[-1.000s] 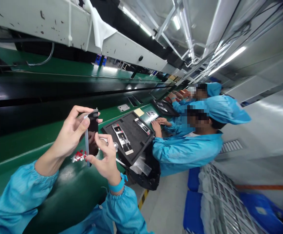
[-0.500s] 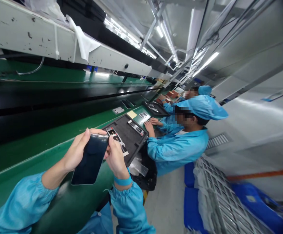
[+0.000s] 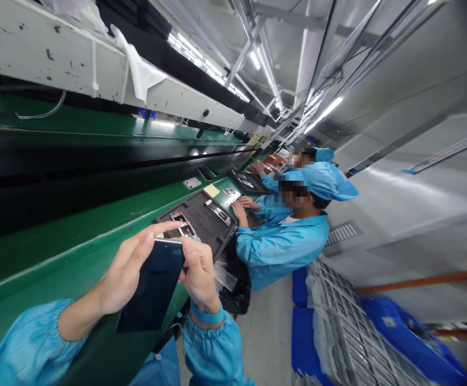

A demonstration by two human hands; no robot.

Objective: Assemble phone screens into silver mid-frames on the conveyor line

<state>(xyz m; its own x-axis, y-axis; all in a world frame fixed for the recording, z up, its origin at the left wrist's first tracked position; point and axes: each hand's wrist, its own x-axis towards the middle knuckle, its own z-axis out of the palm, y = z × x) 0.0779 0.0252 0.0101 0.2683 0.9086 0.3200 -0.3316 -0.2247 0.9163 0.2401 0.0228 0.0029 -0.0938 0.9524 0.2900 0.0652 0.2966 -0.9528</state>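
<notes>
A phone (image 3: pixel 151 292) with a dark glossy face and a thin silver edge is held tilted over the green bench, its far short edge raised. My left hand (image 3: pixel 126 268) grips its far left corner, thumb on the edge and index finger stretched along it. At the far right corner, my right hand (image 3: pixel 199 265) pinches the phone between thumb and curled fingers. What the fingers do behind it is hidden. Just beyond my hands lies a black foam tray (image 3: pixel 195 206) with flat phone parts (image 3: pixel 185 225) and another narrow part (image 3: pixel 217 212) in it.
A co-worker in blue (image 3: pixel 285 252) works to the right, hands on the bench (image 3: pixel 76 262). A yellow note (image 3: pixel 212 190) and a metal plate (image 3: pixel 192 183) lie beyond the tray. A black bag (image 3: pixel 239 292) hangs at the bench edge; blue bins (image 3: pixel 303 338) stand on the floor.
Both hands have moved slightly down with the phone, and its far edge has tipped up towards me. My left index finger is straighter. The view has turned a little right.
</notes>
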